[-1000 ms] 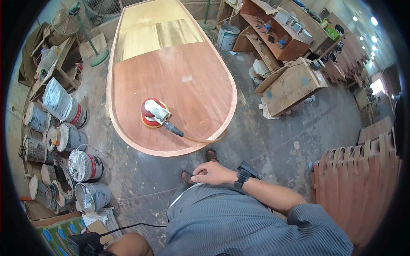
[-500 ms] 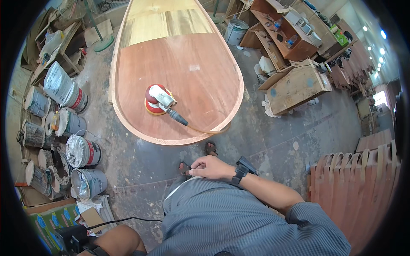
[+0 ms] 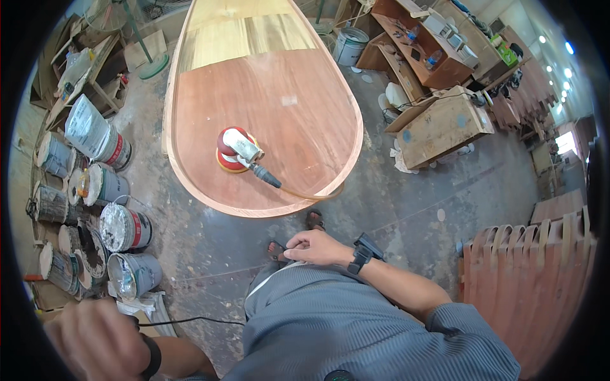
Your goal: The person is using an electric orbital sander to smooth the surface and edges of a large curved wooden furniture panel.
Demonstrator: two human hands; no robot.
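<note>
My right hand (image 3: 314, 247) rests in front of my waist, a black device strapped at its wrist. Its fingers are curled together, and whatever they may hold is hidden from view. Low at the left, my left hand (image 3: 98, 340) is raised close to the camera and smeared by motion, with a black strap on its wrist. Beyond my feet, an air sander (image 3: 236, 149) with a red body and grey hose fitting sits on a long rounded wooden panel (image 3: 267, 95) with a raised rim. Neither hand touches the sander or the panel.
Several paint buckets (image 3: 126, 227) crowd the floor on the left. A stack of curved wooden parts (image 3: 524, 279) stands at the right. Further back are a wooden box (image 3: 441, 127), a shelf unit (image 3: 426, 57) and a green stand base (image 3: 154, 66). A thin hose (image 3: 318, 195) crosses the panel's rim.
My left hand has come up into view from the lower left edge. My right hand has shifted very slightly to the right; the sander has stayed in place.
</note>
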